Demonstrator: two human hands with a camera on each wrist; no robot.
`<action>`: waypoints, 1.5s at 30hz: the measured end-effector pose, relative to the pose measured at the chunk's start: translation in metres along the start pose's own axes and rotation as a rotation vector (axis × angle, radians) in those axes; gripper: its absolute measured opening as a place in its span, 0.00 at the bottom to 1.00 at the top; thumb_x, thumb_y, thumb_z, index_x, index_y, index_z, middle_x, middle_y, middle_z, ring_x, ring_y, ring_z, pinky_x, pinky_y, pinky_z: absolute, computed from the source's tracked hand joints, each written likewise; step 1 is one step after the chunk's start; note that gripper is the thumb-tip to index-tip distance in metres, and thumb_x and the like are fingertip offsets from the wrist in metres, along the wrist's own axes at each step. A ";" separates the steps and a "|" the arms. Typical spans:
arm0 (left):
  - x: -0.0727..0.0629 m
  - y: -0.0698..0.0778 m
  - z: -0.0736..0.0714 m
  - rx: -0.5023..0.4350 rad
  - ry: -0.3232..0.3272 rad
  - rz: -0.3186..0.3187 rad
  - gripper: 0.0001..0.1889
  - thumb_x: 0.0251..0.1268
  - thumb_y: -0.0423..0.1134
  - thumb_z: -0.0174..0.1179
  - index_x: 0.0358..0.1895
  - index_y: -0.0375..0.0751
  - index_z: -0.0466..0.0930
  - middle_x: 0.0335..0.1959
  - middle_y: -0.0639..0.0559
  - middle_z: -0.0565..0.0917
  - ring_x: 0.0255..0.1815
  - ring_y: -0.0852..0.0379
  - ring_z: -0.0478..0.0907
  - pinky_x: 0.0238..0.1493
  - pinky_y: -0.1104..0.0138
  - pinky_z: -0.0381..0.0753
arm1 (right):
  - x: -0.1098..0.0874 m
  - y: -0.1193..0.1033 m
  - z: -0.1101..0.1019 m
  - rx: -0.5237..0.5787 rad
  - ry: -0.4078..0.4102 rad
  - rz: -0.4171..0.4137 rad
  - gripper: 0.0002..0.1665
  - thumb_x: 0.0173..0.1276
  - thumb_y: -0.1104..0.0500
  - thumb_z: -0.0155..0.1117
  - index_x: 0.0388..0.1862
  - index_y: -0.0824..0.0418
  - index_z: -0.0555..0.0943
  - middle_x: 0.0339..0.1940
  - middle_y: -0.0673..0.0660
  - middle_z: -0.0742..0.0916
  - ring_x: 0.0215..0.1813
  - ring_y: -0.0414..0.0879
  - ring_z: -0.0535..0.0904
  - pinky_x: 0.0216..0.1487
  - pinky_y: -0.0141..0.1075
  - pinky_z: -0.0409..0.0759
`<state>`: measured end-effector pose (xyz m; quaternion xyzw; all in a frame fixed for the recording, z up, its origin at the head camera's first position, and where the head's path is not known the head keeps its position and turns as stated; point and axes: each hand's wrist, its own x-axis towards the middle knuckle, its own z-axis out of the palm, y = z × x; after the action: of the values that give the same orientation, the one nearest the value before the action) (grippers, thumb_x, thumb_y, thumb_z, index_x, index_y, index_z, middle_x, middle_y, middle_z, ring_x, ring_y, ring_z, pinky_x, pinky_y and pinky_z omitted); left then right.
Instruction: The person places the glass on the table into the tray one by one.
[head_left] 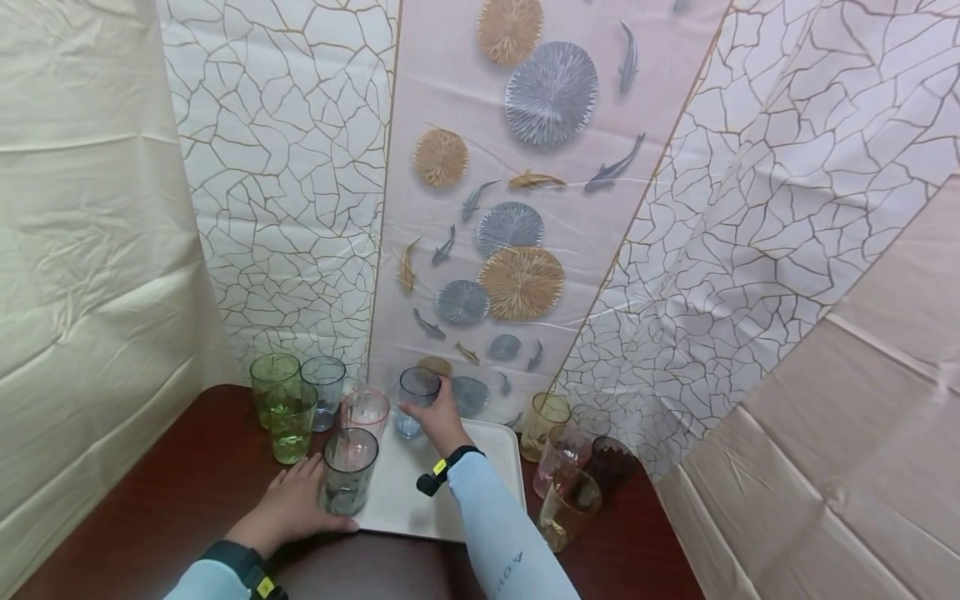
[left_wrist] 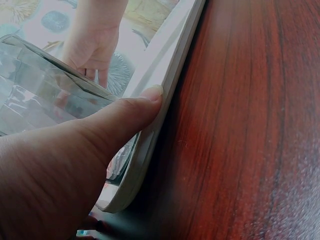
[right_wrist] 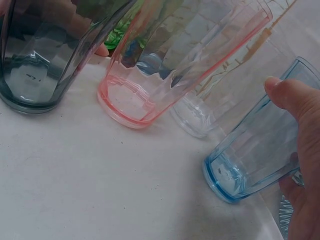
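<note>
— Fingers, right hand (head_left: pixel 442 421)?
— Grasping the blue glass (right_wrist: pixel 250 145) at the tray (head_left: pixel 423 510)'s far end. Left hand (head_left: pixel 294 500) unclenched, thumb on rim.
— Step?
— Placing or lifting; unclear. Next likely calls for holding level, clear of the pink glass (right_wrist: pixel 131 95).

Right sleeve (head_left: pixel 504 533) — letters "AQU"

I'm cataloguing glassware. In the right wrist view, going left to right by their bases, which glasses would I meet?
Smoky grey glass, pink glass, clear glass, blue glass in the right hand.
</note>
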<state>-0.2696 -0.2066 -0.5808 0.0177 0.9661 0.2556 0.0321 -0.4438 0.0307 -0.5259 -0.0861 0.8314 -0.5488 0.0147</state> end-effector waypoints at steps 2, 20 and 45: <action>0.000 0.001 0.000 -0.001 -0.001 0.001 0.79 0.39 0.85 0.77 0.83 0.22 0.62 0.83 0.19 0.60 0.84 0.18 0.55 0.79 0.22 0.52 | 0.000 0.000 -0.001 -0.006 0.005 -0.004 0.62 0.69 0.48 0.85 0.91 0.55 0.56 0.89 0.64 0.67 0.88 0.63 0.61 0.86 0.60 0.62; -0.003 0.009 -0.009 0.001 -0.007 0.000 0.79 0.40 0.84 0.77 0.83 0.21 0.61 0.83 0.18 0.60 0.83 0.17 0.54 0.80 0.22 0.52 | -0.054 0.000 -0.033 -0.094 0.063 0.027 0.65 0.65 0.41 0.87 0.89 0.58 0.59 0.80 0.64 0.76 0.81 0.62 0.72 0.78 0.58 0.75; -0.001 0.003 -0.003 -0.002 -0.020 -0.007 0.78 0.43 0.83 0.77 0.83 0.21 0.60 0.83 0.17 0.59 0.83 0.16 0.53 0.79 0.21 0.51 | -0.256 0.067 -0.152 -0.182 0.079 -0.130 0.45 0.66 0.52 0.87 0.73 0.67 0.73 0.63 0.68 0.85 0.66 0.67 0.82 0.65 0.52 0.86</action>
<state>-0.2684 -0.2057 -0.5767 0.0172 0.9655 0.2562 0.0427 -0.2182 0.2352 -0.5453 -0.1190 0.8704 -0.4737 -0.0614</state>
